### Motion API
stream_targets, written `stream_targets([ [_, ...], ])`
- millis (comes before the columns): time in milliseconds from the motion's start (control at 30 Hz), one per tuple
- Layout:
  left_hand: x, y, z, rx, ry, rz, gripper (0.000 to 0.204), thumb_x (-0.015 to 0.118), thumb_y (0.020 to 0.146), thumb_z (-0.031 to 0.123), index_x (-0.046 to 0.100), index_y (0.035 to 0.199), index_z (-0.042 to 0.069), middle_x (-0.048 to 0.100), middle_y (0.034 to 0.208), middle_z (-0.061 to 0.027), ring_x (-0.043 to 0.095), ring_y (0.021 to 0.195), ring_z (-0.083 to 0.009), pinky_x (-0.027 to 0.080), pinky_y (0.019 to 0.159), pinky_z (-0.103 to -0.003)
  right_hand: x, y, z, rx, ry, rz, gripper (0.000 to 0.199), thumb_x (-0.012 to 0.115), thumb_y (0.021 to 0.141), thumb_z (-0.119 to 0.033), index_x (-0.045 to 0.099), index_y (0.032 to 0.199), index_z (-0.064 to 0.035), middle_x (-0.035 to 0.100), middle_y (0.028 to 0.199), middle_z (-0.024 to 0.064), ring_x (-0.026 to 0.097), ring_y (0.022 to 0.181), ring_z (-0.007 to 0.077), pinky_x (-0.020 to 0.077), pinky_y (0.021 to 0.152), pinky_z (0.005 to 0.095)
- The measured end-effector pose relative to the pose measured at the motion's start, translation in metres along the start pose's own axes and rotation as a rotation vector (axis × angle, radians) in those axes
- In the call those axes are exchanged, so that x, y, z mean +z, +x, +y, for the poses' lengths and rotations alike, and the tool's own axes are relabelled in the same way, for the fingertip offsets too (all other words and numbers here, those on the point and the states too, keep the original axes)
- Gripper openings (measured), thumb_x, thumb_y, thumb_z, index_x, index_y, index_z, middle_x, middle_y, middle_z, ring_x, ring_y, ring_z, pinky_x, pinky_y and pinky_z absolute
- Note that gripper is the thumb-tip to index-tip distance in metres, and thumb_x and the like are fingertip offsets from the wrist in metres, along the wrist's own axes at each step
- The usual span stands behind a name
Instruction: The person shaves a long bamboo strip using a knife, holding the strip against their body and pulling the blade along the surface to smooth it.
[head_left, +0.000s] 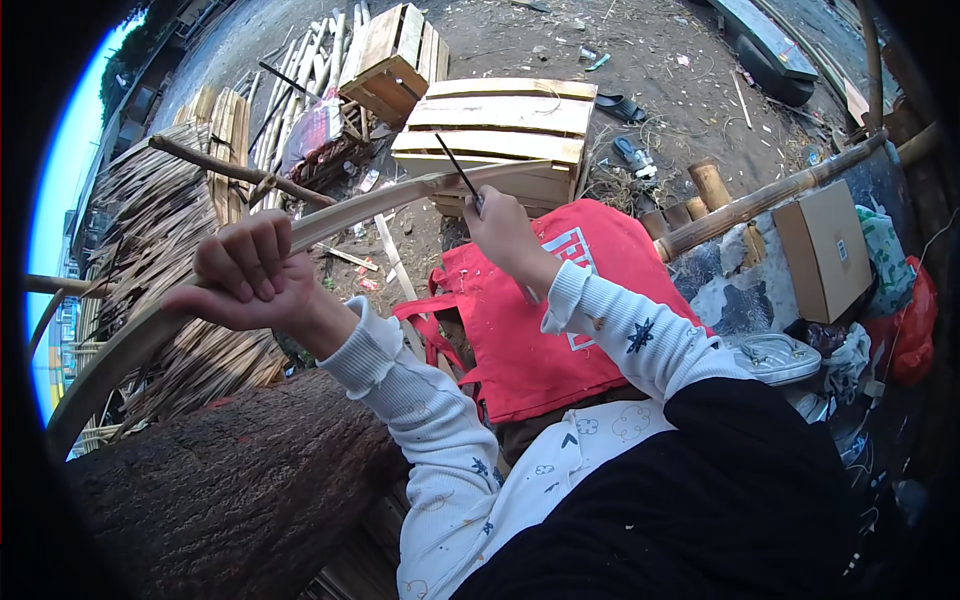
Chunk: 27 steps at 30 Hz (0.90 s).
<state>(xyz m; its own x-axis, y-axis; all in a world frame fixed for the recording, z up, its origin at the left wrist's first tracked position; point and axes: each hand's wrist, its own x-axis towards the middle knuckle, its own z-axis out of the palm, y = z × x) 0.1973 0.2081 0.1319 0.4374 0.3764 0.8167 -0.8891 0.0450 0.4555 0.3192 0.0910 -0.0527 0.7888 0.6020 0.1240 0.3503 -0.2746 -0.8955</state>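
A long pale bamboo strip (375, 203) arcs from the lower left up to the middle of the view. My left hand (255, 270) has its fingers curled over the strip, the thumb pointing left along it. In my closed right hand (500, 232) is a knife; its thin dark blade (456, 163) points up and left, crossing the strip close to its far end. The knife's handle is mostly hidden by my fingers. A red cloth bag (500, 335) with white print lies over my lap, below my right hand.
Wooden slatted crates (500, 115) stand ahead. Dry leaf thatch (150, 230) and bamboo poles (300, 70) fill the left side, above a thick dark log (240, 490). At right are a cardboard box (815, 250), a bamboo rail (780, 205) and a red plastic bag (905, 325).
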Motion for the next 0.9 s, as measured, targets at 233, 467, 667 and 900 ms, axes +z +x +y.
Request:
stream_targets([
  [233, -0.002, -0.006, 0.006, -0.019, 0.127, 0.079, 0.053, 0.032, 0.09, 0.052, 0.029, 0.049, 0.019, 0.024, 0.037, 0.0071, 0.017, 0.03, -0.0024, 0.011, 0.034, -0.017, 0.014, 0.016, 0.024, 0.153, -0.166, -0.004, 0.024, 0.054, 0.082, -0.021, 0.054, 0.08, 0.0026, 0.059, 0.07, 0.0227, 0.059, 0.069, 0.0391, 0.0473, 0.063, 0.0454],
  [467, 0.007, -0.009, 0.008, -0.004, 0.192, 0.209, 0.052, 0.034, 0.091, 0.046, 0.027, 0.048, 0.018, 0.02, 0.036, 0.0068, 0.014, 0.03, -0.0028, 0.012, 0.034, -0.017, 0.013, 0.026, 0.045, 0.259, -0.252, -0.043, 0.023, 0.053, 0.08, -0.019, 0.059, 0.082, 0.0031, 0.061, 0.081, 0.0232, 0.061, 0.078, 0.0377, 0.0489, 0.069, 0.0439],
  [667, 0.016, -0.006, 0.001, -0.015, 0.171, 0.233, 0.052, 0.035, 0.092, 0.045, 0.027, 0.048, 0.018, 0.021, 0.035, 0.0062, 0.012, 0.03, -0.0034, 0.011, 0.034, -0.017, -0.009, 0.036, 0.088, 0.392, -0.307, -0.093, 0.025, 0.05, 0.08, -0.017, 0.061, 0.085, 0.0049, 0.061, 0.086, 0.0242, 0.061, 0.083, 0.0358, 0.0476, 0.075, 0.0429],
  [900, 0.01, -0.003, 0.006, -0.021, 0.079, 0.095, 0.052, 0.034, 0.092, 0.045, 0.028, 0.047, 0.019, 0.022, 0.035, 0.0072, 0.014, 0.029, -0.0024, 0.012, 0.033, -0.017, -0.044, 0.01, 0.002, 0.303, -0.036, -0.371, 0.026, 0.051, 0.078, -0.016, 0.059, 0.074, 0.0081, 0.059, 0.066, 0.0237, 0.061, 0.061, 0.0354, 0.0482, 0.061, 0.042],
])
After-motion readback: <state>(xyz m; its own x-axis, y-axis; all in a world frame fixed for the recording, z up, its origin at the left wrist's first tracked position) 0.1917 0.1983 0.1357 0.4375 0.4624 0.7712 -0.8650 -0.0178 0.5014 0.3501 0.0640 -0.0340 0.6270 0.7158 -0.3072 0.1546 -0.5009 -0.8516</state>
